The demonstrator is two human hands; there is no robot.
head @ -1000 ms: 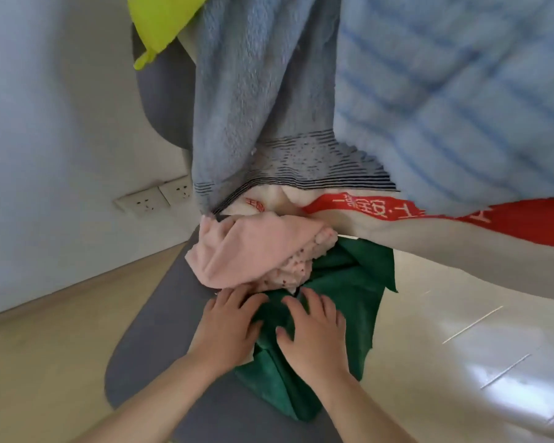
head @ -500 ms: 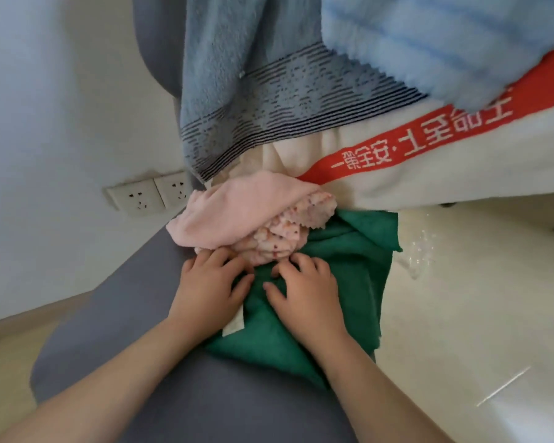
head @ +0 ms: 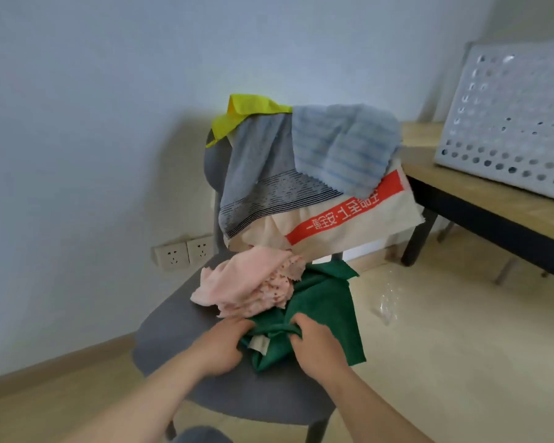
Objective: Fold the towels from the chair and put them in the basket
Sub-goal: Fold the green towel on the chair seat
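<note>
Gripping the dark green terry towel [head: 328,302] on the grey chair seat [head: 170,334], our left hand [head: 219,346] and right hand [head: 317,343] curl fingers into its bunched edge. We should lift it clear of the crumpled pink towel [head: 237,282] (overlapping it) first.

The grey chair seat [head: 173,334] lies bare left of and in front of the left hand [head: 219,346]. The floor [head: 445,346] right of the chair is open as far as the table [head: 480,203], which carries the perforated grey basket [head: 509,123] well apart from the right hand [head: 317,345]. Just behind both hands the crumpled pink towel [head: 237,282] overlaps the green towel [head: 330,302], and behind it the cream towel with the red band [head: 349,219], the grey-blue towel [head: 256,167], the striped blue towel [head: 343,148] and the yellow cloth [head: 247,111] hang over the backrest, closing off the rear of the seat.
</note>
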